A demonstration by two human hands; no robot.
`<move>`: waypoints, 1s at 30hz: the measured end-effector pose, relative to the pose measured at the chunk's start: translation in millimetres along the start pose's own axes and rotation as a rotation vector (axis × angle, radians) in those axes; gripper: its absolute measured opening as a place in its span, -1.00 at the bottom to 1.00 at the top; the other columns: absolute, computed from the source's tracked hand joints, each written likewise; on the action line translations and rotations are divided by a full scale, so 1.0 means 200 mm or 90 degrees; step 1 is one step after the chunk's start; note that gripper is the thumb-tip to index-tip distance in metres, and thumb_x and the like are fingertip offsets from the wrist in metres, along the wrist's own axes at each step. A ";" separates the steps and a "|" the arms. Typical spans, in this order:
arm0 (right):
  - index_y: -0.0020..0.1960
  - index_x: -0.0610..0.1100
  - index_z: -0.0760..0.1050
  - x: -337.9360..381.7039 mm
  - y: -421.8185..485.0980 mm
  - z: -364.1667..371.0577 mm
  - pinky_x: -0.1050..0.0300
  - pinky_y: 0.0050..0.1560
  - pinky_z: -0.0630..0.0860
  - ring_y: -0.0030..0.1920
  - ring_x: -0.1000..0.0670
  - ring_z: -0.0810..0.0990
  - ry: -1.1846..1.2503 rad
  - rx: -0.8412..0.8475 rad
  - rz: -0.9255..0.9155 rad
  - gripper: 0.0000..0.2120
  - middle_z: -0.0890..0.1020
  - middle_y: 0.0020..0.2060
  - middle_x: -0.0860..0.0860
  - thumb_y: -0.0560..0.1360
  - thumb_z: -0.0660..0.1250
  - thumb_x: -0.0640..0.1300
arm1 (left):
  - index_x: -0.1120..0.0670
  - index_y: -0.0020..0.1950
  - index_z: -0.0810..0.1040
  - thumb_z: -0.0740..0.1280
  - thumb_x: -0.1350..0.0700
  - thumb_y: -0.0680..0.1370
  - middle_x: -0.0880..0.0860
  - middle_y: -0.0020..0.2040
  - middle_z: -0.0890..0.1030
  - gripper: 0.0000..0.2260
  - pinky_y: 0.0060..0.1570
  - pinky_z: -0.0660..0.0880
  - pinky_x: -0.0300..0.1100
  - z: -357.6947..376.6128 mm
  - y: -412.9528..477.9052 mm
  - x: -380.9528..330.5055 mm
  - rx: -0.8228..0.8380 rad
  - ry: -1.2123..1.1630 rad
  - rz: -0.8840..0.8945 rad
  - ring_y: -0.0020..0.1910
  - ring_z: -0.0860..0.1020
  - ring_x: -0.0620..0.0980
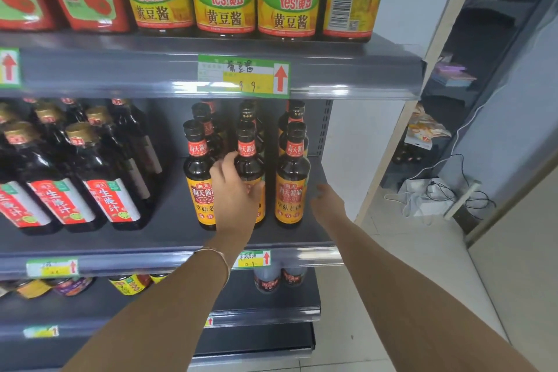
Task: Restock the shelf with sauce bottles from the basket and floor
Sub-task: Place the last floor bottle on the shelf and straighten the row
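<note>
On the middle shelf, the left grip grasps the centre sauce bottle, which stands upright, long axis vertical, directly ahead of the palm. The right-hand bottle stands just beside it. The right grip hovers released, fingers straight, right of that bottle and farther off.
</note>
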State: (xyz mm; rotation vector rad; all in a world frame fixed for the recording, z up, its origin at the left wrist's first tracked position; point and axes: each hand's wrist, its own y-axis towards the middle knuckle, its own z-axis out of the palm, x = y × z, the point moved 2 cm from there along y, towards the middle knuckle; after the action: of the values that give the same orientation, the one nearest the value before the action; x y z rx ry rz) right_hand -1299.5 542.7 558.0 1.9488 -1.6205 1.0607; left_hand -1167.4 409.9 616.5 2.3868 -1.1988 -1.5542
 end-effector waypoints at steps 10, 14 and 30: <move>0.48 -0.16 0.18 0.04 0.03 -0.09 0.02 0.35 0.33 0.38 -0.15 0.36 0.039 0.055 -0.052 -0.54 0.34 0.43 -0.12 0.60 0.12 -0.14 | 0.08 0.49 0.14 0.37 0.22 0.47 0.08 0.41 0.31 -0.35 0.16 0.07 -0.53 0.16 -0.05 -0.24 0.176 -0.057 0.070 0.39 0.28 -0.01; 0.50 -0.14 0.13 0.07 0.08 -0.07 -0.03 0.41 0.26 0.44 -0.13 0.28 0.143 0.095 -0.059 -0.54 0.29 0.46 -0.11 0.62 0.08 -0.10 | 0.06 0.52 0.03 0.39 0.21 0.46 0.10 0.46 0.23 -0.26 0.32 0.26 -0.25 0.25 -0.01 -0.25 0.175 -0.082 -0.024 0.41 0.29 0.04; 0.43 0.02 0.27 0.12 0.25 0.06 -0.19 0.30 0.42 0.25 -0.12 0.51 0.376 0.240 -0.078 -0.62 0.53 0.27 -0.07 0.62 0.11 -0.04 | 0.01 0.43 0.26 0.35 0.17 0.49 0.02 0.35 0.37 -0.47 -0.07 0.31 -0.67 0.35 0.02 -0.15 0.136 -0.107 -0.025 0.13 0.32 -0.25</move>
State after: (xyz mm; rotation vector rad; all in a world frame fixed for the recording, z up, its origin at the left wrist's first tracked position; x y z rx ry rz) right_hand -1342.1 506.2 560.6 1.6744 -1.0207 1.7776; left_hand -1230.3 451.1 607.3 2.4607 -1.4269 -1.7513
